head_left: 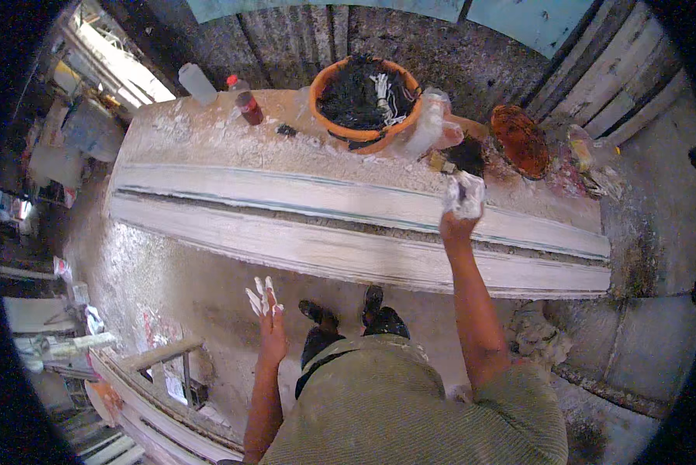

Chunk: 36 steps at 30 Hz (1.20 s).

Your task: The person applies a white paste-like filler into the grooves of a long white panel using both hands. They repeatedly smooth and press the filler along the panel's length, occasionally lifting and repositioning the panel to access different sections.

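My right hand (461,222) reaches over the bench, its fingers closed around a white crumpled wad (463,194) with a dark patch in its middle. Whether the wad is cloth or plastic, I cannot tell. Below it, two long pale strips (348,256) lie side by side along the bench's near side, with a dark gap between them. My left hand (269,314) hangs in the air in front of the bench. Its fingers are spread, coated white, and hold nothing.
Along the bench's back stand a white jug (198,84), a bottle of red liquid (248,108), an orange basin (317,108) with white strings inside, a clear plastic bag (425,128) and a rusty-orange round dish (518,139). A wooden frame (162,354) stands at lower left.
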Available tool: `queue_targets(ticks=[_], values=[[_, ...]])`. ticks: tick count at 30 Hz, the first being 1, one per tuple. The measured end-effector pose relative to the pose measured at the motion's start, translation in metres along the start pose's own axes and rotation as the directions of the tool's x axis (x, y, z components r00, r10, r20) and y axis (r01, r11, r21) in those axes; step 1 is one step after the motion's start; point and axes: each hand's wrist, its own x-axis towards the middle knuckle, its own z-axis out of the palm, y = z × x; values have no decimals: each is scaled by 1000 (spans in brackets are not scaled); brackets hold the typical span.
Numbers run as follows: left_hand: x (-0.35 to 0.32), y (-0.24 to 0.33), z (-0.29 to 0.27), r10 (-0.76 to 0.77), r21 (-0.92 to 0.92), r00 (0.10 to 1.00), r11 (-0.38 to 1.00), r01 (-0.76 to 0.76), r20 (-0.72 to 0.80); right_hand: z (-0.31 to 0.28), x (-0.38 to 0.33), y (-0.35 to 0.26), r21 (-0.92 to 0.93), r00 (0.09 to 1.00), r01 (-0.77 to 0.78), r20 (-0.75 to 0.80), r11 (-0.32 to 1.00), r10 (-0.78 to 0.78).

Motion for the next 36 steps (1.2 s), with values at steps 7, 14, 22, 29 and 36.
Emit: queue_targets(ticks=[7, 14, 22, 29, 36], values=[[-17, 14, -12, -244, -178, 969, 956, 235, -27, 90, -92, -8, -158, 482, -27, 863, 987, 151], [-35, 0, -7, -144, -53, 988, 988, 142, -48, 21, -129, -46, -514, 62, 304, 851, 802, 522], [-60, -73, 9, -78, 197, 995, 978, 63, 69, -129, -156, -40, -723, 251, 128, 686, 679, 683], [-40, -50, 13, -348, 180, 901, 934, 309, 260, -183, -168, 3, -963, 607, 214, 262, 163, 750], [-20, -57, -17, -143, 261, 987, 958, 118, 79, -40, -174, -16, -740, 688, -328, 239, 587, 685]])
